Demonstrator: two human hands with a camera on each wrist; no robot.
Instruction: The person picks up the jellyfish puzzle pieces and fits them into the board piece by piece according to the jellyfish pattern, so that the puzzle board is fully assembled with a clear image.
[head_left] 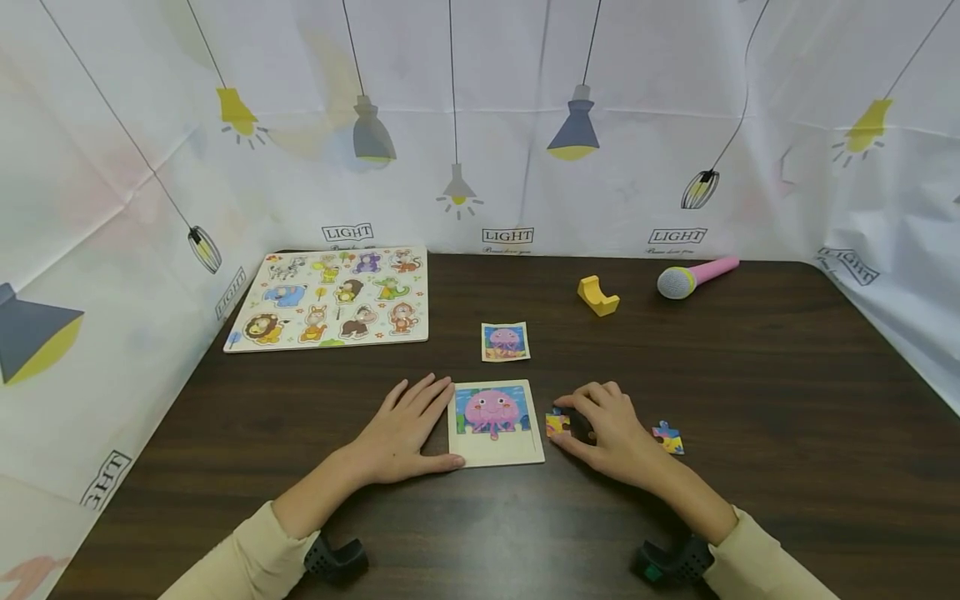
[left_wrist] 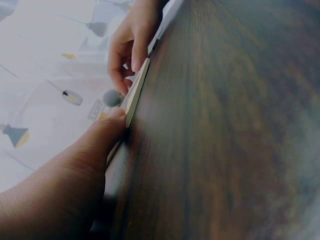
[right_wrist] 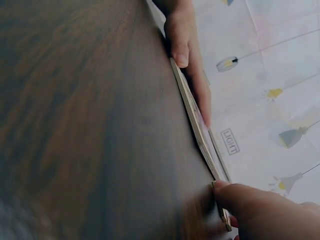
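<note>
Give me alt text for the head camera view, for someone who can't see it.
A person's right hand pinches a small puzzle piece beside a half-filled jellyfish puzzle board, while the left hand touches its left edge. Another loose piece lies farther right. Behind them on the dark table are a jellyfish card, animal board, yellow block and pink microphone.

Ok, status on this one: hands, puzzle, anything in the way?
Left hand touching board, right hand pinching piece. Jellyfish top in place, near side bare. Nothing seen between piece and board.
</note>
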